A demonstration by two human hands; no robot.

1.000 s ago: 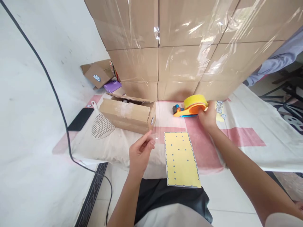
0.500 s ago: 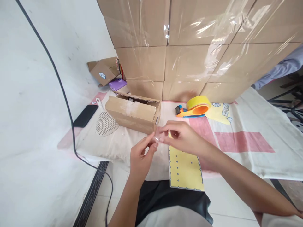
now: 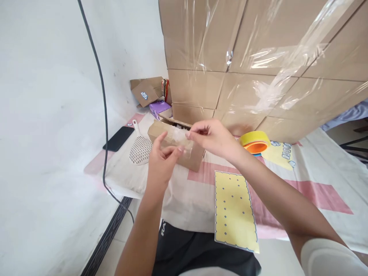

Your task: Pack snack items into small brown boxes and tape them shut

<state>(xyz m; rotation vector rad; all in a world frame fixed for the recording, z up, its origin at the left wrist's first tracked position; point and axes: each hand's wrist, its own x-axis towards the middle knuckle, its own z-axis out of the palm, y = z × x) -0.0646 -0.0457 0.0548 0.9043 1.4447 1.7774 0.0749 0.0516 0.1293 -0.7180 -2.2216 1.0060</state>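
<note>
A short piece of clear tape (image 3: 188, 148) stretches between my two hands, over the front of a small cardboard box (image 3: 193, 163). My right hand (image 3: 214, 138) pinches its upper end between thumb and finger. The thumb of my left hand (image 3: 162, 163) closes on the near edge, with the index finger raised apart. Behind my hands, the box has a raised flap and a whitish tape patch. A yellow card (image 3: 236, 211) with small blue marks lies below my right forearm, its lower end past the table edge.
Left of the box are a white perforated scoop (image 3: 140, 149) and a black phone (image 3: 118, 138). A tape dispenser with yellow tape (image 3: 254, 141) sits right of it, beside another yellow card (image 3: 278, 155). Film-wrapped cartons (image 3: 195, 88) rise behind. A black cable (image 3: 100, 76) hangs at left.
Both hands have moved up to the front of the box with the clear tape, drawing slightly apart. The view has shifted, so the table things appear further right and the whole yellow card shows.
</note>
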